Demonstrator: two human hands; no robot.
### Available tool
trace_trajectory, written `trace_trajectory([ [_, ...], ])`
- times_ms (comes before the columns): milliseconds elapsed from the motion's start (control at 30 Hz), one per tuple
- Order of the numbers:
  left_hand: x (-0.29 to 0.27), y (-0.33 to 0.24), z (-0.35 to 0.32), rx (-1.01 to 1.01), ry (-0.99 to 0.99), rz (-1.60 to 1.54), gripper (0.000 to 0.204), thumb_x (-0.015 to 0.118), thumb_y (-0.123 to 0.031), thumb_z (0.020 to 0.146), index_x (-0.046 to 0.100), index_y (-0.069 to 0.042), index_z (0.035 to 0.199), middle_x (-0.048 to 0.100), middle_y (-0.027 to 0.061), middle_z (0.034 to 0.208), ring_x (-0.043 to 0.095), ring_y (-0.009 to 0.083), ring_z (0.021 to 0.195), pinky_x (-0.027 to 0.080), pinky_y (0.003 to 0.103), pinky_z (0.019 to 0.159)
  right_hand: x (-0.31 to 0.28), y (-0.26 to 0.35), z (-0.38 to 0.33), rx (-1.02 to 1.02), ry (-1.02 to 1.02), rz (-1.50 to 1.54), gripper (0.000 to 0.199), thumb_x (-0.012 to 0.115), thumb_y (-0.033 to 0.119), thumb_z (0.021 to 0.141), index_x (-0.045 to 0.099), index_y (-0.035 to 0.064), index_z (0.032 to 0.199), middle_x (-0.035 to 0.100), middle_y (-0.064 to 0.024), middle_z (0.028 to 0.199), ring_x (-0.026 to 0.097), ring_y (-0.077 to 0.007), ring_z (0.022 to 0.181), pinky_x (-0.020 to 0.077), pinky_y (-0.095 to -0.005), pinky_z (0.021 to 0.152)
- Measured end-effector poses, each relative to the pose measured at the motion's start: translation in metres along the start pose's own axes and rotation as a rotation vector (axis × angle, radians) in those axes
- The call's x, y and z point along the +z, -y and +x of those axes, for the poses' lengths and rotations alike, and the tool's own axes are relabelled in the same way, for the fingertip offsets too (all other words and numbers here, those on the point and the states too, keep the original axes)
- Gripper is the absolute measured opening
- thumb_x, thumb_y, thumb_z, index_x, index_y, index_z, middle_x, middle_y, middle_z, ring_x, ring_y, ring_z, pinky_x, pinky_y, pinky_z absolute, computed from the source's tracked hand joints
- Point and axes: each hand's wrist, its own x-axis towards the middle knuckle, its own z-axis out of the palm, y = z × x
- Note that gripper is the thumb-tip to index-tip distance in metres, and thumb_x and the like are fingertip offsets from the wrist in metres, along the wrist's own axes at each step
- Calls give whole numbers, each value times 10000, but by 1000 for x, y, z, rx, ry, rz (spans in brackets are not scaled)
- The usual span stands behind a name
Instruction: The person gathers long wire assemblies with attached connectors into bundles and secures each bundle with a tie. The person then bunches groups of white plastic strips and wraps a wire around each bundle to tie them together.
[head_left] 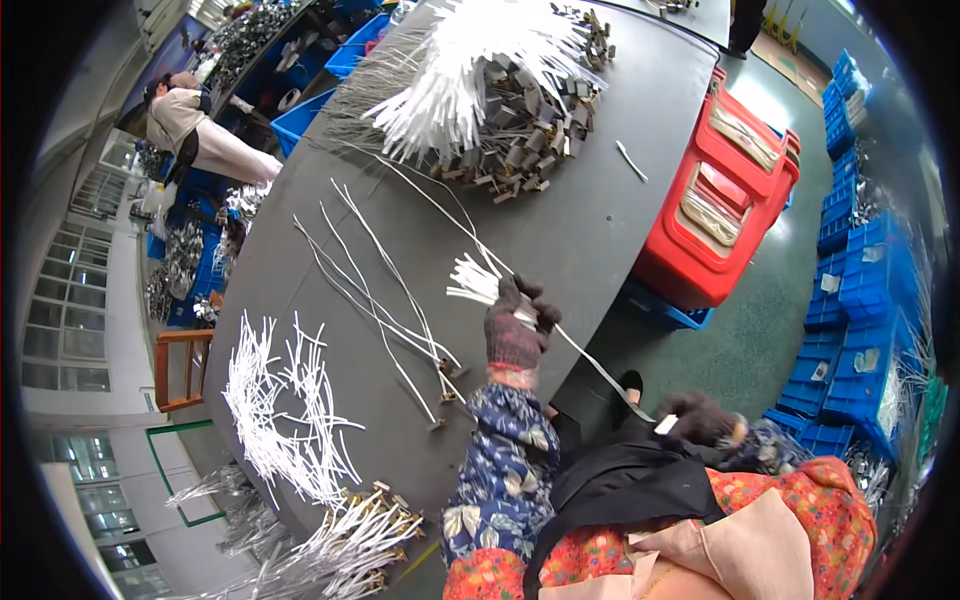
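Note:
My left hand [518, 328], in a dark glove, is closed round a bundle of short white tubes [472, 280] above the grey table. A long white wire [592, 362] runs past its fingers down to my right hand [702, 418], also gloved, which is closed at the wire's lower end beside a small white piece [666, 425]. My right hand is off the table edge, in front of my body. Left of my left hand lie several loose white wires [372, 290] with small brownish metal ends. Further back rises a big heap of white wires [455, 90] with many small dark metal blocks [525, 150].
White tubes [280, 410] lie scattered on the table's [580, 230] left side, with bundled wires [345, 545] below. One short white piece [631, 161] lies far right. A red bin [715, 200] stands right of the table. Blue crates [870, 270] line the right wall. Another person [205, 130] sits far left.

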Motion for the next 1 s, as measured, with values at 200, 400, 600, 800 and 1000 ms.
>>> trace_trajectory([
  [200,0,-24,20,352,-39,-106,233,625,-202,900,569,6,988,616,120,863,607,218,656,566,334,628,-66,-64,-94,527,-413,172,140,656,95,747,597,48,865,594,-67,646,552,-159,497,429,-286,439],
  [400,17,-93,-5,552,-57,42,187,641,-191,886,605,-27,969,640,103,880,634,215,731,581,375,685,-65,-80,-84,510,-590,-37,101,642,126,766,611,35,737,580,-53,599,565,-161,493,428,-292,427],
  [600,9,-128,-22,652,-100,-23,177,614,-211,898,603,-47,964,644,112,885,638,231,744,584,398,686,-69,-103,-76,146,-406,-496,127,642,144,758,610,28,718,554,-36,578,547,-148,483,400,-276,426],
  [800,7,-100,-31,552,-12,251,204,616,-216,895,613,-13,880,632,105,732,634,222,608,574,345,567,-35,-55,-63,433,-549,-57,111,633,141,767,611,38,730,548,-29,579,538,-134,482,397,-270,423],
  [1000,0,13,-52,229,92,381,195,628,-181,906,641,2,972,645,62,800,620,152,705,555,316,659,-53,-78,-32,35,-336,-572,91,643,124,729,634,66,799,567,-69,657,550,-223,556,443,-344,488],
])
